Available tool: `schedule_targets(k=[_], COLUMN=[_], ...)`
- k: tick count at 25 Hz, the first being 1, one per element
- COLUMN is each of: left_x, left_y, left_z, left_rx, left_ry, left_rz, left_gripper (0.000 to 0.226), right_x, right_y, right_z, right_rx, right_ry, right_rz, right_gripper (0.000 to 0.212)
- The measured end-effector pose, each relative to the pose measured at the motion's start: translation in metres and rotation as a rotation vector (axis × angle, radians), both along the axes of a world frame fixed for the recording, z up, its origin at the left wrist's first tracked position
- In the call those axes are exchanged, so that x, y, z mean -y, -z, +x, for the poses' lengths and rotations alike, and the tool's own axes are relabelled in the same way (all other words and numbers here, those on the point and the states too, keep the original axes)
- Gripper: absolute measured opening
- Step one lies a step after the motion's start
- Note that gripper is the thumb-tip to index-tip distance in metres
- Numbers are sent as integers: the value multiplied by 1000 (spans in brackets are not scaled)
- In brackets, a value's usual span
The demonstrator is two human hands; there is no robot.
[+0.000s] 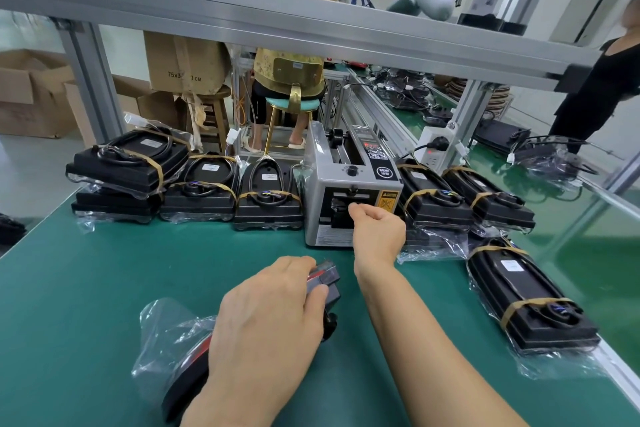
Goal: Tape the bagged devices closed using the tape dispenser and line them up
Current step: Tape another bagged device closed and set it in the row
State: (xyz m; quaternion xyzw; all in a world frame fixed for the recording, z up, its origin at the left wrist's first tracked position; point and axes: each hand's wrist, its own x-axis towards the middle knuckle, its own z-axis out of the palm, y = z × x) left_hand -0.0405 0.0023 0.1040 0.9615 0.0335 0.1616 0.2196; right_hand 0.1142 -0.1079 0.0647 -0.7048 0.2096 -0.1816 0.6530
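Left hand presses down flat on the bagged device at the near edge of the green table, fingers curled over its dark front end, the loose clear bag bunched out to the left. Right hand reaches forward, fingers curled in a pinch right at the outlet slot of the grey tape dispenser; whether a strip of tape is between the fingertips cannot be told.

Off to the right, one taped device lies in its bag near the table's edge, tan tape bands across it. Further back, two more bagged units sit side by side just right of the dispenser. On the dispenser's left, a row of taped devices lines up along the table, and at the far left end another lies tilted on top of the stack.

Beyond the table, a person sits on a stool facing away, cardboard boxes stand to the left, and an aluminium frame rail crosses overhead.
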Motion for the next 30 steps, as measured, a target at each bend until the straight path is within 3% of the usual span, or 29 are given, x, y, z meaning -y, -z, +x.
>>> schedule_targets(k=[9,16,19,22,26,30], left_x=[-1,-2,-3,-3,-2,-3], left_y=[0,0,0,0,-1,-1], left_z=[0,0,1,2,1,1], left_rx=[4,9,16,6,-6,3], left_ry=[3,2,-1,-14,3,9], left_rz=[-3,-27,-28,-30,-49,-52], left_gripper=[34,35,35,34,30,30], right_x=[-10,-4,12,13,8,6], right_y=[-12,-11,-6,-6,-3,2], right_z=[8,-2,-10,-18,-12,-7], right_rx=[-114,-65,-56,11,49,9], right_ry=[59,-22,-54,-143,-71,-8], right_rz=[319,466,532,261,-420,-648], right_gripper=[22,38,32,17,8,24])
